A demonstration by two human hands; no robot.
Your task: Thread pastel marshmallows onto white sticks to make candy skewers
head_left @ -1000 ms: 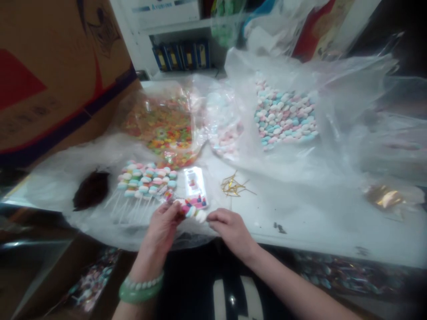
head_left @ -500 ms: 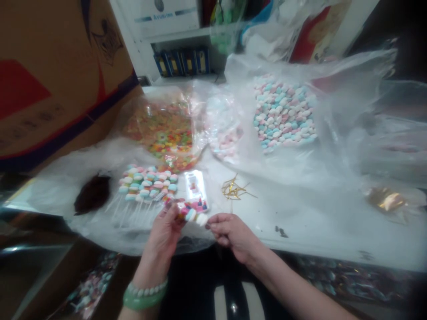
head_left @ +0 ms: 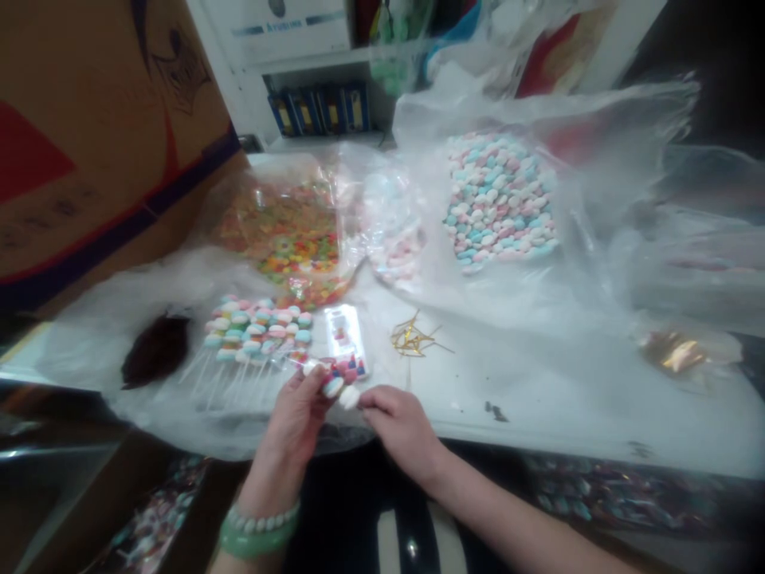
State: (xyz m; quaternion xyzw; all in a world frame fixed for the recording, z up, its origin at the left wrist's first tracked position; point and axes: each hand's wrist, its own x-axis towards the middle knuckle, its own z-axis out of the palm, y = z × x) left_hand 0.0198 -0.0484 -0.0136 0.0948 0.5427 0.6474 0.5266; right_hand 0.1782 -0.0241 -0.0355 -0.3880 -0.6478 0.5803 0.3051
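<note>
Marshmallow piece is sitting between two hands

In the head view, I am seeing my left hand (head_left: 299,408) holding the marshmallow piece (head_left: 342,392), its fingers clamping on the colourful part. My right hand (head_left: 402,434) is pinching at the white end, fingertips together; whether they are gripping a stick, I cannot tell. The piece is hanging above the near edge of the white table (head_left: 538,391). Just behind it, a shiny card (head_left: 343,331) is lying between the candy sticks (head_left: 256,331) and the gold ties (head_left: 412,339).
</note>
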